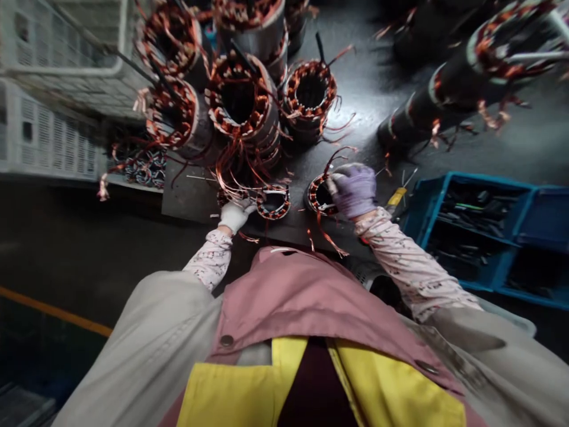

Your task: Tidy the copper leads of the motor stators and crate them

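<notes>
My left hand [235, 216], in a white glove, is closed at the near side of a small motor stator [226, 197] with copper windings; some fingers are hidden by loose wires. Just right of it stands a middle stator [274, 203] with a white strip across its top. My right hand [354, 190], in a purple glove, grips the right rim of another stator [315, 196]. Copper leads [326, 232] hang from that one over the table's near edge, and a white piece lies in its bore.
Larger wound stators [240, 104] stand in stacks behind my hands. A row of stators [457, 89] lies at the right. White crates [57, 127] are at the left. A blue parts bin [448, 178] and a yellow-handled tool [397, 196] are at the right.
</notes>
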